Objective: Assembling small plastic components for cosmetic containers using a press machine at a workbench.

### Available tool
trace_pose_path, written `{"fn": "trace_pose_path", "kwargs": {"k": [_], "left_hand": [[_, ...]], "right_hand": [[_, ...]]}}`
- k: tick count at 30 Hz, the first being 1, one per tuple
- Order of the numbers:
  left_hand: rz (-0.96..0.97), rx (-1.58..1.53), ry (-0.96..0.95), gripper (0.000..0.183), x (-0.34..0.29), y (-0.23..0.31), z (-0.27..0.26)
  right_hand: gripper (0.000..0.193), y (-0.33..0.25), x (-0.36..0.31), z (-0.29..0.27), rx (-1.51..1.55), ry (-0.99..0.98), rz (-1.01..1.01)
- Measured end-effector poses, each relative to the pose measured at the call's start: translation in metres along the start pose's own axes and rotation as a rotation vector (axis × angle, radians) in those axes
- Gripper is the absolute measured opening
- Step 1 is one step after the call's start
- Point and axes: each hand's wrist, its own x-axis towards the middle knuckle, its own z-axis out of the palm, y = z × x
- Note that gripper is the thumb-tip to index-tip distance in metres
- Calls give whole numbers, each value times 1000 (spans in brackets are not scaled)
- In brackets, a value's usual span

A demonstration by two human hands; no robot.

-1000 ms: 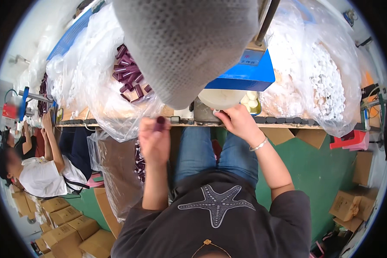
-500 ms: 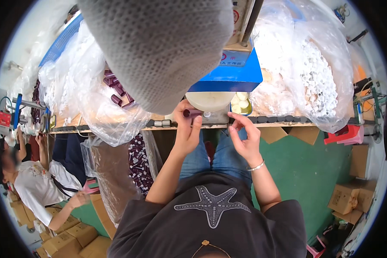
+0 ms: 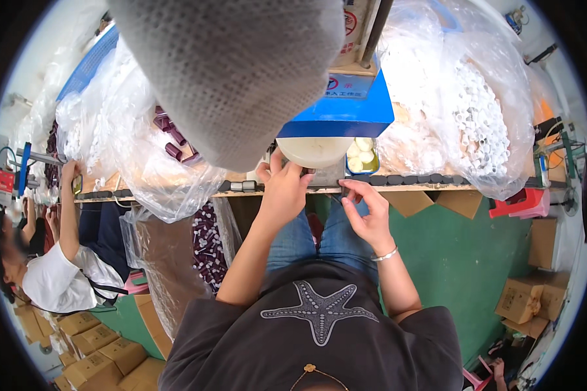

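Dark tube point(image 3: 306, 171) shifted rightward, mostly hidden

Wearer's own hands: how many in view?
2: left hand at the lower left of the round cream machine part, right hand near the bench's front edge. Both mostly visible.

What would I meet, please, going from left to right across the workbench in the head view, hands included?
Blue basket → loose purple tubes → left hand → right hand → heap of small white rings in clear plastic.
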Motion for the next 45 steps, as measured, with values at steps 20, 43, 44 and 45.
{"fn": "trace_pose_path", "kwargs": {"k": [20,43,44,45], "left_hand": [[-143,-489,129,21,7,2,3],[18,-265,166,26,3,-14,13],[4,-250,173,26,3,-15,13],[0,-256,170,25,0,-18,14]], "right_hand": [[29,-4,-5,-30,-37,35,67],[16,155,72,-285,-1425,39,639],[16,157,77,-284,-1432,-29,685],[15,143,85,-268,-1352,12,742]]}}
